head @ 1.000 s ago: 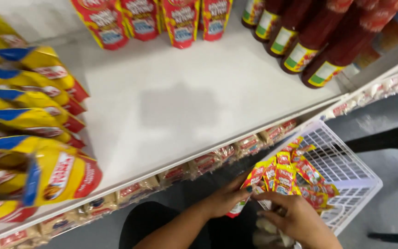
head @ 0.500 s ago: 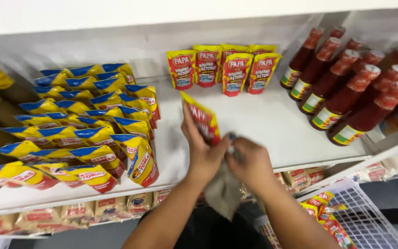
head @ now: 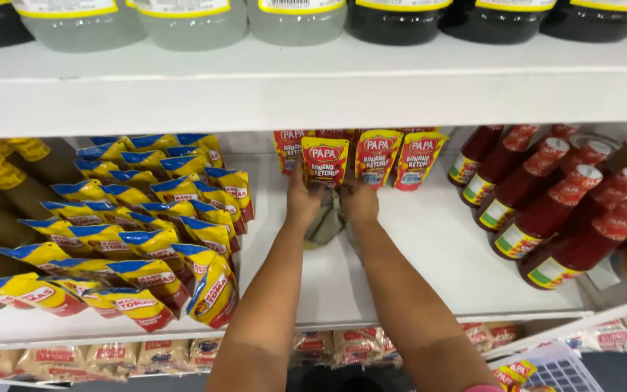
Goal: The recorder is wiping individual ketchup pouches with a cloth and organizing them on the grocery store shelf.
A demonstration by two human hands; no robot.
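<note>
A red and yellow pouch point(head: 324, 161) stands upright at the back of the white shelf point(head: 429, 254), in front of a row of like pouches point(head: 393, 156), and both hands reach to it from below. The left hand point(head: 303, 199) grips its lower left corner, fingers closed on the edge; the right hand point(head: 359, 201) is at its lower right corner, touching it, though whether it grips there cannot be told. A grey cloth point(head: 326, 221) hangs between the two hands, bunched under the pouch; which hand holds it cannot be told. To the left, blue and yellow pouches point(head: 154, 239) lie in overlapping rows that slope toward the shelf's front edge, with yellow-capped bottles point(head: 1, 181) beyond them. To the right, red sauce bottles point(head: 553, 210) with red caps stand in angled rows. On the shelf above, the bottoms of clear bottles point(head: 183, 22) and dark bottles point(head: 488, 18) show. Under the white shelf, small packets point(head: 342, 347) line a lower level, and the corner of a white wire basket point(head: 560, 370) with more red and yellow pouches shows at bottom right.
</note>
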